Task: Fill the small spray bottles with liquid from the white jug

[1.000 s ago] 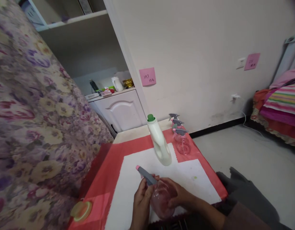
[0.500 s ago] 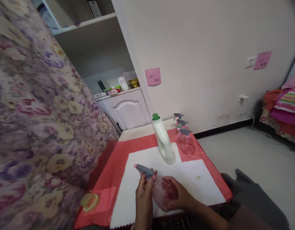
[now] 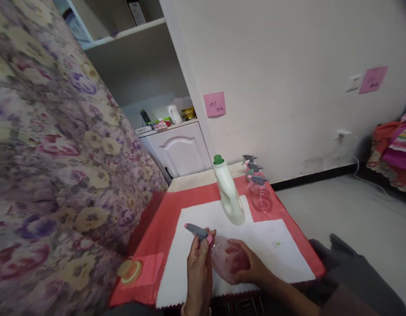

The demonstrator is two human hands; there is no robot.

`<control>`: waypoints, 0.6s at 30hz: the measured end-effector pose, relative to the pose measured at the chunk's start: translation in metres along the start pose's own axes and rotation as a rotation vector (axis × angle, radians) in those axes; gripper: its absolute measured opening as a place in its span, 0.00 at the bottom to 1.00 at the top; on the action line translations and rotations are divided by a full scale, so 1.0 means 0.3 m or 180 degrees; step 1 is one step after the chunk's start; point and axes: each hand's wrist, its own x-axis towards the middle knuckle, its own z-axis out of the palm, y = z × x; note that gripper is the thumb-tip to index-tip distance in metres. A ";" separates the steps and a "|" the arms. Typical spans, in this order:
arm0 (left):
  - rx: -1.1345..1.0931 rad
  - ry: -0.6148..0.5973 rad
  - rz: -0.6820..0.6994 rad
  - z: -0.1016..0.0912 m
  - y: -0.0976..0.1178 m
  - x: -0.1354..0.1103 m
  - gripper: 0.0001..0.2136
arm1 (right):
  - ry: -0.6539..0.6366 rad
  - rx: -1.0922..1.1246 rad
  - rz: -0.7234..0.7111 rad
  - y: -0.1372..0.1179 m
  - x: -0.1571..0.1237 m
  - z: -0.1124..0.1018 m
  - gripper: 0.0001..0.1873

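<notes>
A clear pinkish spray bottle [image 3: 222,260] lies tilted between my two hands, over the white cloth [image 3: 176,263]. My left hand [image 3: 200,263] is closed around its pink collar, just below the grey trigger head [image 3: 198,231]. Wrapped round the bottle's rounded body is my right hand [image 3: 247,263], its fingers partly seen through the plastic. Just beyond them a pale green jug [image 3: 230,193] stands on the cloth, a green piece at its mouth. Several more spray bottles [image 3: 262,197] with grey heads stand in a row at the back right.
Red cloth [image 3: 196,195] covers the table under the white one. A round yellowish lid or roll of tape [image 3: 129,271] lies at the front left. A floral curtain [image 3: 74,175] hangs along the left, and a wall [image 3: 282,87] rises behind. A cabinet [image 3: 179,149] stands beyond the table.
The view has shifted slightly, so the scene sits a little further right. The spray bottle has tipped a little closer to level, and both hands stay on it.
</notes>
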 end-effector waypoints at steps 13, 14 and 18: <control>-0.0039 0.0129 0.0042 -0.002 -0.010 -0.002 0.22 | 0.0175 -0.0019 -0.0170 0.043 0.001 0.003 0.51; -0.0045 0.0150 0.0036 -0.003 -0.012 0.000 0.22 | 0.0213 -0.0132 -0.0245 0.049 0.005 0.001 0.53; -0.0121 0.0027 0.0012 -0.012 -0.004 0.007 0.20 | -0.0030 0.0214 0.0091 0.016 -0.014 -0.001 0.49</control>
